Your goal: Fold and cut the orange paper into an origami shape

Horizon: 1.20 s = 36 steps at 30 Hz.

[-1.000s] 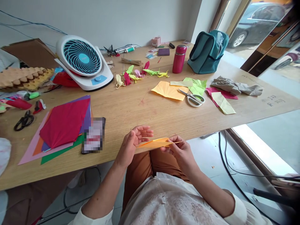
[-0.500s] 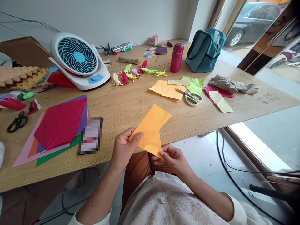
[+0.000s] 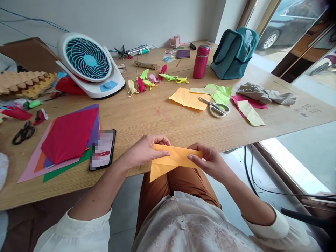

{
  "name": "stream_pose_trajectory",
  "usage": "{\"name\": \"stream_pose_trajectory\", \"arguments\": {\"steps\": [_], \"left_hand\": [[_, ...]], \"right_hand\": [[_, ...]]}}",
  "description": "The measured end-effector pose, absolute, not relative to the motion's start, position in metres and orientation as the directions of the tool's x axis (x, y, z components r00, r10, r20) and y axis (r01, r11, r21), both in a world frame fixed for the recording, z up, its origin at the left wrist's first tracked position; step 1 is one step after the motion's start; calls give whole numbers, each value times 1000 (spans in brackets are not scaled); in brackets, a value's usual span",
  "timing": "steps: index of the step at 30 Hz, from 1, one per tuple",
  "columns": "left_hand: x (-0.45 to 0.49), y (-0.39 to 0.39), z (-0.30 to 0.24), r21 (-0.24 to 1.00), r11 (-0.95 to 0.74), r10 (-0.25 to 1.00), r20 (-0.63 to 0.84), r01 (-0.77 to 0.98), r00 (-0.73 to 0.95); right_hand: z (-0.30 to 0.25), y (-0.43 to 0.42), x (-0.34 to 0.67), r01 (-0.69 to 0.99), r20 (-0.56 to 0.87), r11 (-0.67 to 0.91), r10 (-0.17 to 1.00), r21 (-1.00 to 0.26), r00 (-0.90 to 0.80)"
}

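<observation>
A folded sheet of orange paper (image 3: 174, 159) is held between both hands at the table's front edge, above my lap. My left hand (image 3: 148, 150) pinches its left end, thumb on top and fingers behind. At the right end my right hand (image 3: 207, 157) grips the paper the same way, thumb across the front. Creases cross the sheet, and a pointed flap hangs down at its lower left. The fingertips behind the paper are hidden.
A phone (image 3: 103, 150) lies left of my hands, beside stacked coloured paper (image 3: 70, 136). Beyond are scissors (image 3: 217, 109), a creased orange sheet (image 3: 187, 98), small folded paper figures (image 3: 149, 82), a fan (image 3: 89, 63), a red flask (image 3: 201, 63) and a teal bag (image 3: 231, 54).
The orange paper has turned from slanting upward to lying nearly level. My right hand has moved up to its right end, and my left hand now holds the left end.
</observation>
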<state>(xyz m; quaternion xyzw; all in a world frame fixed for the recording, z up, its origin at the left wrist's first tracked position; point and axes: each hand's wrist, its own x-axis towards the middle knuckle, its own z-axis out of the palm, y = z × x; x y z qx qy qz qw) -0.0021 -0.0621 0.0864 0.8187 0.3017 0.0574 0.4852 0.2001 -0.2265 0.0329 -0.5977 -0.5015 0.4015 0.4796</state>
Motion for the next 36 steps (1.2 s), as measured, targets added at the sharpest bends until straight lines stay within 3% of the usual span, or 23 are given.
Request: {"name": "stream_pose_trajectory", "arguments": {"steps": [8,17,24,27,29,31,36], "left_hand": [[2,-44,73,915,-175,556,-212,363,803],[6,-23,81,893,-217,518,-237,394,822],[15,14,90,900,-195,581,-214,389,785],[6,26,96,935,-179,746,-74,305,662],[0,26,92,970,-108,864,-17,217,504],[-1,17,82,991,6,901,-62,131,429],[18,-20,51,916,398,739,-280,-62,612]], "right_hand": [[28,-219,197,216,-96,-131,982,-968,164],[34,-204,200,309,-119,-128,992,-942,48],[35,-199,197,332,-113,-116,993,-936,29],[31,-195,201,255,-107,-122,992,-959,72],[28,-191,203,207,-72,-107,983,-972,170],[26,-185,204,159,-25,-73,959,-985,283],[26,-170,199,76,48,16,900,-997,434]]}}
